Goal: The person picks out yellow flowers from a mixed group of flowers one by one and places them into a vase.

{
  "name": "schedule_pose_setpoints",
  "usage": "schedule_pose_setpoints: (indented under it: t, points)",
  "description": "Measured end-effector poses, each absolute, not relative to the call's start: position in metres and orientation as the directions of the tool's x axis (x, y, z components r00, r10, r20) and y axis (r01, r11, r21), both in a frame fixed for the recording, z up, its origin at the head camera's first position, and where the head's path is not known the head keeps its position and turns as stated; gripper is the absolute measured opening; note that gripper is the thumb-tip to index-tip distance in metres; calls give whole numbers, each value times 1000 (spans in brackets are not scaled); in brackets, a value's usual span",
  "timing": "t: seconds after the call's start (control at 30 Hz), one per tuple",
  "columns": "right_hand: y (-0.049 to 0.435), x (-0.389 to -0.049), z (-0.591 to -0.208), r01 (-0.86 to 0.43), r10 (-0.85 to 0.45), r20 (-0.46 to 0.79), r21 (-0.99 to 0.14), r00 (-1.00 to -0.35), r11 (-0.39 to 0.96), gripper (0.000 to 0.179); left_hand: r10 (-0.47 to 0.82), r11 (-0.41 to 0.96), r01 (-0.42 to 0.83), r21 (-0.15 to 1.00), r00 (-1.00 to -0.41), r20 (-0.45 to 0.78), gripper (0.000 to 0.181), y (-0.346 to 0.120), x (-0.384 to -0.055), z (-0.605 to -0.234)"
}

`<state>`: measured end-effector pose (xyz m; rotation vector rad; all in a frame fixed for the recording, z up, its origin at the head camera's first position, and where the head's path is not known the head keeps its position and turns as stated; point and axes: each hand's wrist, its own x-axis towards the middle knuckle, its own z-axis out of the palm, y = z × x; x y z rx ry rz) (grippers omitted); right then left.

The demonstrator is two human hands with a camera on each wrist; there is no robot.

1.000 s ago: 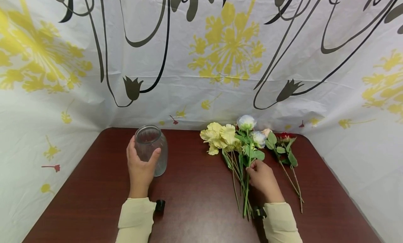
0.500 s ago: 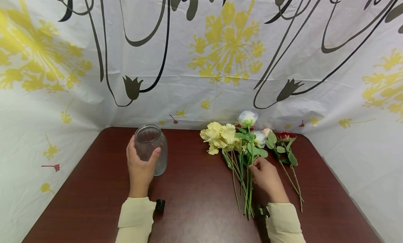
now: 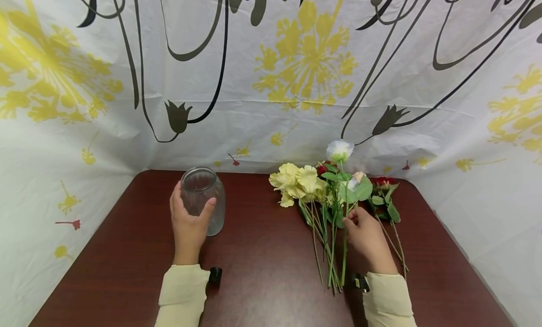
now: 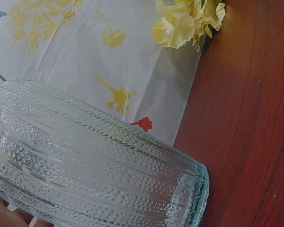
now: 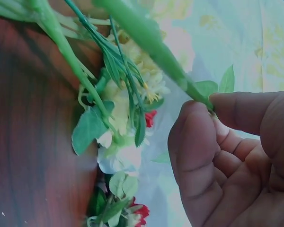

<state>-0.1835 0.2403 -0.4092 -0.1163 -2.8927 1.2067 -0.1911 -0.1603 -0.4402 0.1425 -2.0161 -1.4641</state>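
Note:
At the table's left, my left hand (image 3: pixel 189 230) is wrapped round a clear textured glass jar (image 3: pixel 217 207) that stands upright with its mouth up. In the left wrist view the jar (image 4: pixel 94 151) fills the lower left, and only bits of my fingers show. My right hand (image 3: pixel 368 235) pinches the green stem of a white artificial flower (image 3: pixel 340 151) between thumb and finger. This flower stands raised above the others, its stem (image 5: pixel 154 49) passing close before the right wrist camera. Under and beside it lie yellow flowers (image 3: pixel 292 183) and a bundle of stems.
Past my right hand, a red flower with green leaves (image 3: pixel 383 186) lies at the table's far right. The dark reddish-brown table (image 3: pixel 258 251) ends at the back against a white sheet (image 3: pixel 237 96) printed with yellow and grey plants.
My right hand has moved a little to the right, lifting the white flower up and away from the bundle. The left hand and the jar have stayed in place.

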Motion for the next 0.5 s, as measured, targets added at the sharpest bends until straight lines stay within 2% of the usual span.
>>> schedule_pose_setpoints:
  t: [0.5]
  points:
    - [286, -174, -398, 70, 106, 21, -619, -994, 782, 26, -437, 373, 267, 889, -795, 422, 92, -160, -192, -439]
